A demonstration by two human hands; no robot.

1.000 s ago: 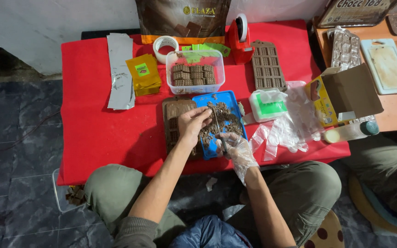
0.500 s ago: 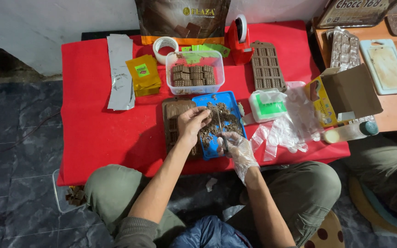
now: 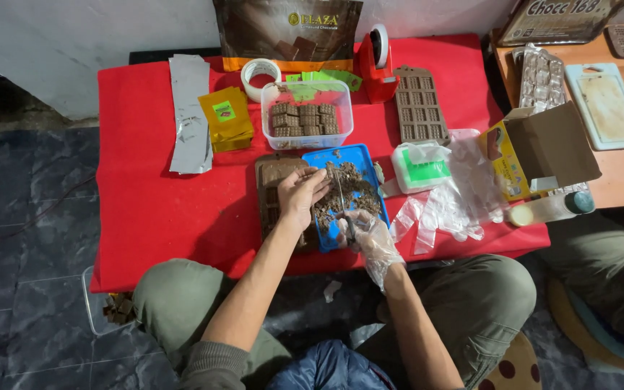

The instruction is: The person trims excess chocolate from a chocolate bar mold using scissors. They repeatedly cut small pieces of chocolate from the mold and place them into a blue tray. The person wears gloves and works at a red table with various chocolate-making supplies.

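Observation:
A blue cutting board [image 3: 365, 160] lies on the red table [image 3: 153, 209], covered with chopped brown chocolate pieces [image 3: 355, 191]. My left hand [image 3: 299, 195] is bare and presses down on the chocolate at the board's left side, over a brown mould [image 3: 270, 177]. My right hand [image 3: 370, 235] wears a clear plastic glove and grips a knife [image 3: 342, 198] whose blade points away from me across the pile.
Behind the board stand a clear tub of chocolate blocks [image 3: 306, 119], a brown mould [image 3: 419, 108], a red tape dispenser [image 3: 378, 61], a tape roll [image 3: 260, 76], yellow packets [image 3: 225, 119] and silver foil [image 3: 189, 112]. Plastic bags [image 3: 456, 202] and an open carton [image 3: 543, 152] lie right.
Both hands have shifted slightly over the board; the knife blade has moved a little across the chocolate pile.

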